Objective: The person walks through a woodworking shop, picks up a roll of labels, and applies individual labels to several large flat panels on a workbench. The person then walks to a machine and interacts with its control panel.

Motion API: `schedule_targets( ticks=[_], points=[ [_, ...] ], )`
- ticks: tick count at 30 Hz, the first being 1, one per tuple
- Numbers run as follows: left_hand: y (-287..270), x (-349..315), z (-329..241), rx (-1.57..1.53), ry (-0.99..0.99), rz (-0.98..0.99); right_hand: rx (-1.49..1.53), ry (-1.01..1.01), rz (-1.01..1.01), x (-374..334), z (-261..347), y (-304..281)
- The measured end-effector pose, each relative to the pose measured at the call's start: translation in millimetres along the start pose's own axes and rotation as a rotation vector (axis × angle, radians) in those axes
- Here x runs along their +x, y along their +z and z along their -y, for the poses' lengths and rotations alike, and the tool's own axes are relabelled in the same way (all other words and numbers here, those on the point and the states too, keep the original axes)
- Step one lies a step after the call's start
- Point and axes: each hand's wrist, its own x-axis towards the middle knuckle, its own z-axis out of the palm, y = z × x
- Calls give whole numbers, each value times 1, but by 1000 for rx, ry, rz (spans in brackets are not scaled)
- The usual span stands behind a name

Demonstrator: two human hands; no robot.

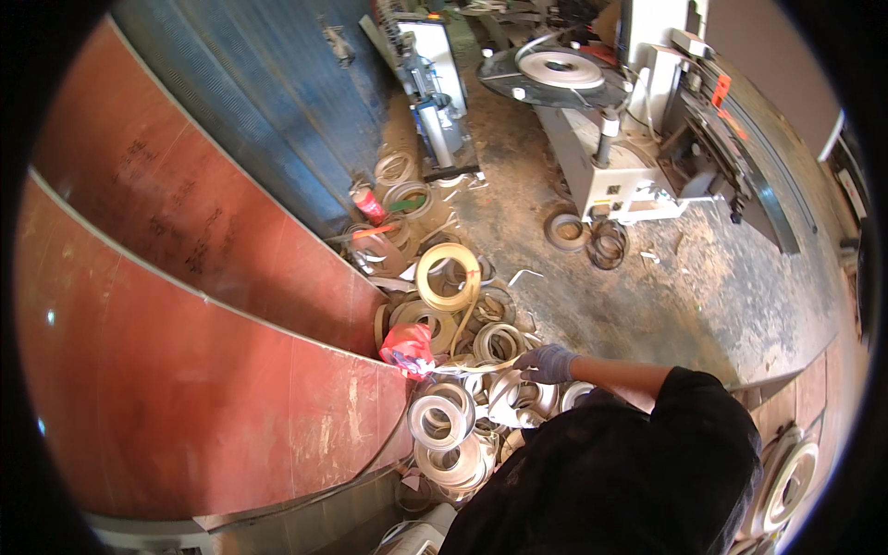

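Note:
My right hand [548,363], in a grey glove, reaches leftward over a heap of coiled strip rolls. Its fingers are bent around the end of a pale flat strip [481,367], which runs left toward a crumpled red plastic bag [408,348]. Just beyond the hand lies a white coiled roll [499,343]. A larger tan roll [448,277] rests on top of the heap, with a loose tail hanging from it. Nearer to me, more pale rolls [441,422] are stacked. My left hand does not show.
Large reddish-brown panels [222,370] lean on the left, before a blue corrugated wall [268,83]. A machine with a round reel table [555,83] stands at the far right. Dark rolls [566,231] lie on the dusty floor [638,305]. A red canister [368,203] stands near the wall.

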Motion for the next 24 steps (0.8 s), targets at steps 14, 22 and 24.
schedule_targets(
  ticks=[14, 22, 24],
  points=[
    [-207, -422, -444, -1404, -747, 1515, 125, 471, -133, -140, -88, -21],
    [-351, -432, -628, -1740, 384, 1765, 283, 677, -394, -238, -207, -28],
    [-368, -435, -669, -1645, 546, 2002, 114, 655, -465, -263, -244, -32]
  ],
)
